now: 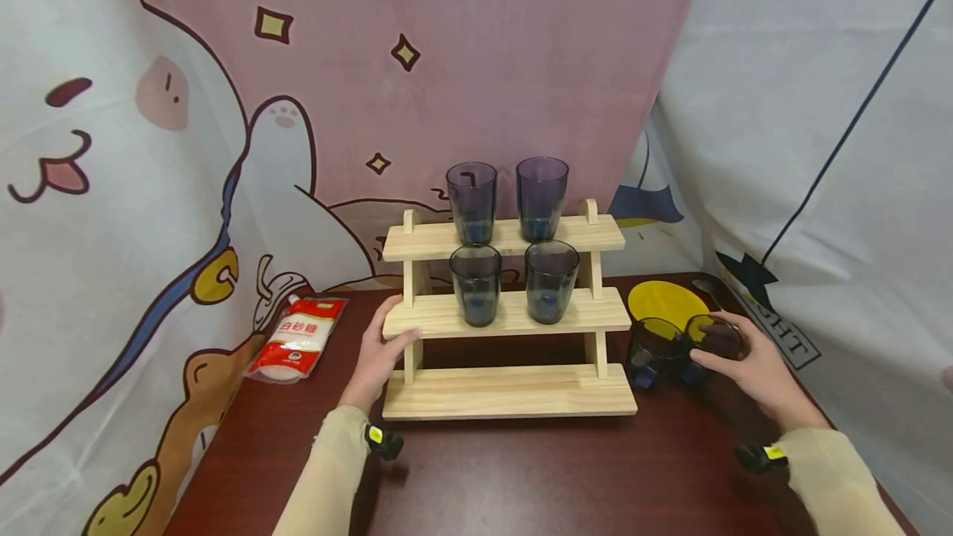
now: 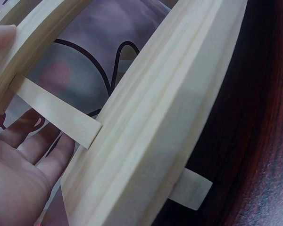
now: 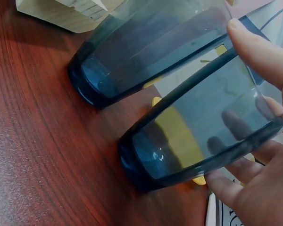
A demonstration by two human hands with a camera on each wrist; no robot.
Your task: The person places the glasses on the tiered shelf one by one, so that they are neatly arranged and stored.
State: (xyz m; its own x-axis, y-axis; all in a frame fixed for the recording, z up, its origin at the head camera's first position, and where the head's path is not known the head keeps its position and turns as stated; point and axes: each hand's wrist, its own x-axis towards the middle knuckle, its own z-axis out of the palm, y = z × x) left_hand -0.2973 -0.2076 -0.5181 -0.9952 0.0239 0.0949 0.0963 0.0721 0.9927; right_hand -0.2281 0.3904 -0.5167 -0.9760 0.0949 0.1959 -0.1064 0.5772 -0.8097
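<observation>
Right hand point(image 1: 763, 366): I see fingers wrapped round a glass point(image 3: 188, 117).
Left hand point(image 1: 375, 361): fingers gripping the wooden shelf point(image 1: 506, 394) by its middle board.
Second glass point(image 3: 141, 52): just left of my right fingers.
Yellow plate point(image 1: 663, 299): beyond them.

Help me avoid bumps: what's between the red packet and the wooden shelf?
The head view shows bare tabletop, then the left hand gripping the shelf's middle tier.

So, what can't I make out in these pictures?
Yellow plate, head view: near edge obscured by the held glass and neighbouring glass.
Packet, head view: smallest print is too small to read.
Left hand, head view: some fingers hidden behind the wooden rack.
The neighbouring glass, right wrist view: part of its rim cut off by top edge.
</observation>
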